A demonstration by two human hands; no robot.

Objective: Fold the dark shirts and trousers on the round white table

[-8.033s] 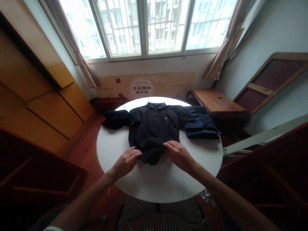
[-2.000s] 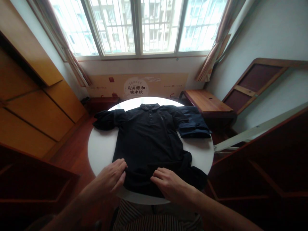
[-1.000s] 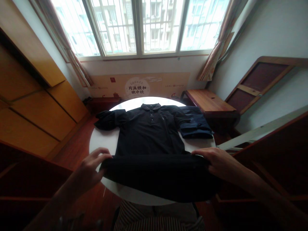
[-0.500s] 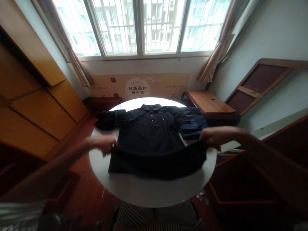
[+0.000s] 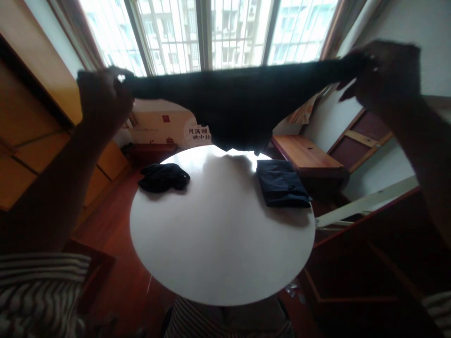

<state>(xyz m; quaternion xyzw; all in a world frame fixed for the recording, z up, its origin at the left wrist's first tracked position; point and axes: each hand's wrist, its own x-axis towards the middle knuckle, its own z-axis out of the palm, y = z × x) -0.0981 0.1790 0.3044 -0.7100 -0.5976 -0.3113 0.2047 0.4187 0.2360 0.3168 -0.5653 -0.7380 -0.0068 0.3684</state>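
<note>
A black polo shirt [image 5: 236, 103] hangs in the air above the far side of the round white table [image 5: 218, 244], stretched between my two hands. My left hand [image 5: 105, 94] pinches one end at the upper left. At the upper right, my right hand [image 5: 384, 75] grips the other end. The shirt's collar and buttons do not show now. Below it, a crumpled black garment [image 5: 164, 177] lies at the table's left edge. On the right of the table rests a folded dark blue garment [image 5: 283, 183].
A wooden side table [image 5: 306, 152] stands behind on the right, near a leaning wooden frame [image 5: 366, 136]. Wooden cabinets [image 5: 45, 159] line the left side. Windows [image 5: 232, 33] with curtains fill the back wall.
Both hands have risen from near the table to the top of the view, lifting the black polo shirt off the tabletop. The two other garments stay on the table.
</note>
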